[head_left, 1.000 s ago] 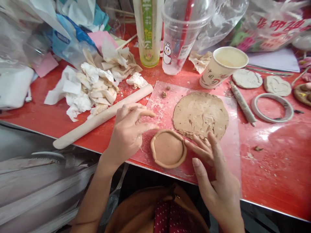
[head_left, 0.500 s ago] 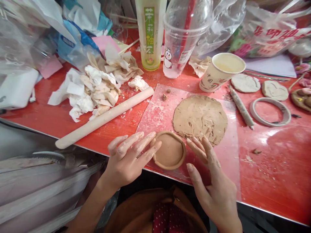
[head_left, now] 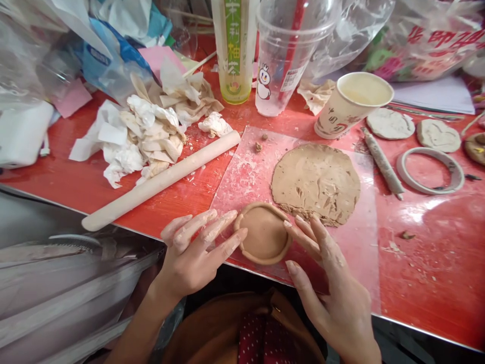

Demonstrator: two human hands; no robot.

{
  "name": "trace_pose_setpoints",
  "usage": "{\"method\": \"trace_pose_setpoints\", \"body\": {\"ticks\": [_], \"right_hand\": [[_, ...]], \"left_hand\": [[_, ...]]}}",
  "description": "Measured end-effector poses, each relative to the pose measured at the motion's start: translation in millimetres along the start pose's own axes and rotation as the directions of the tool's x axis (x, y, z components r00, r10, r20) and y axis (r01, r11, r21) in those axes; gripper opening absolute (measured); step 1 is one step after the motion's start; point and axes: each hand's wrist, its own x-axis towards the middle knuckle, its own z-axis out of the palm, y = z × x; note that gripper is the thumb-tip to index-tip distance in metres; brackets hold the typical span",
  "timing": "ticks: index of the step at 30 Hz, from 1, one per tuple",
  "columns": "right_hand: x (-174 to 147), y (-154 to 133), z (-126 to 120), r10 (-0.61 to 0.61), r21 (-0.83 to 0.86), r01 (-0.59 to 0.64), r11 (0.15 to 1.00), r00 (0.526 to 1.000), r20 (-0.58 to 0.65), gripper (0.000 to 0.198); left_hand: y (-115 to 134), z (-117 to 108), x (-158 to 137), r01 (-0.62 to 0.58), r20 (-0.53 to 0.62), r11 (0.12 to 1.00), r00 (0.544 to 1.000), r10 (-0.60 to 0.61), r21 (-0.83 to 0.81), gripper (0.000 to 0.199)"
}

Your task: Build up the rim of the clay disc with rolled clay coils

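A small round clay dish (head_left: 264, 233) with a raised coil rim lies at the front edge of a clear plastic sheet (head_left: 242, 167). On its left side is my left hand (head_left: 199, 253), fingers spread, with a fingertip at the rim. My right hand (head_left: 329, 273) is at the dish's right side, fingers and thumb apart, one fingertip by the rim; whether it presses on it I cannot tell. Clay smears whiten the fingers of both hands. Just behind the dish lies a flat, rough-edged clay slab (head_left: 316, 182).
A wooden rolling pin (head_left: 162, 181) lies at the left, before crumpled tissues (head_left: 151, 131). A bottle (head_left: 234, 55), a plastic cup (head_left: 278, 76) and a paper cup (head_left: 350, 106) stand behind. At the right are a tape ring (head_left: 403, 174) and a clay-smeared stick (head_left: 382, 162).
My right hand's fingers have come in a little closer to the dish's rim. My left hand has shifted slightly left. The view has moved a little.
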Motion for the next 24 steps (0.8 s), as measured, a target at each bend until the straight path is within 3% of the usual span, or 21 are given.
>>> {"method": "trace_pose_setpoints", "body": {"ticks": [4, 10, 14, 19, 24], "right_hand": [[-2.0, 4.3, -1.3, -0.111, 0.020, 0.110, 0.994, 0.992, 0.052, 0.073], [-2.8, 9.3, -3.2, -0.338, -0.009, 0.343, 0.939, 0.931, 0.135, 0.072], [-2.8, 12.1, -5.2, -0.358, -0.036, 0.366, 0.930, 0.923, 0.139, 0.075], [-8.6, 16.9, -7.4, -0.390, -0.144, 0.410, 0.901, 0.909, 0.146, 0.077], [-11.6, 17.5, -6.3, -0.408, -0.185, 0.435, 0.881, 0.897, 0.169, 0.081]], "left_hand": [[-1.7, 1.0, -4.6, -0.047, 0.023, 0.999, 0.999, 0.047, 0.019, 0.033], [-1.8, 0.8, -9.4, -0.056, 0.031, 0.998, 0.998, 0.055, 0.021, 0.038], [4.2, -3.2, -4.3, -0.002, -0.040, 0.997, 0.999, -0.001, -0.081, 0.036], [12.1, -4.0, 6.4, -0.112, -0.062, 0.991, 0.992, 0.108, -0.071, 0.023], [15.2, -0.4, 4.8, -0.123, -0.061, 0.992, 0.991, 0.121, -0.027, 0.023]]}}
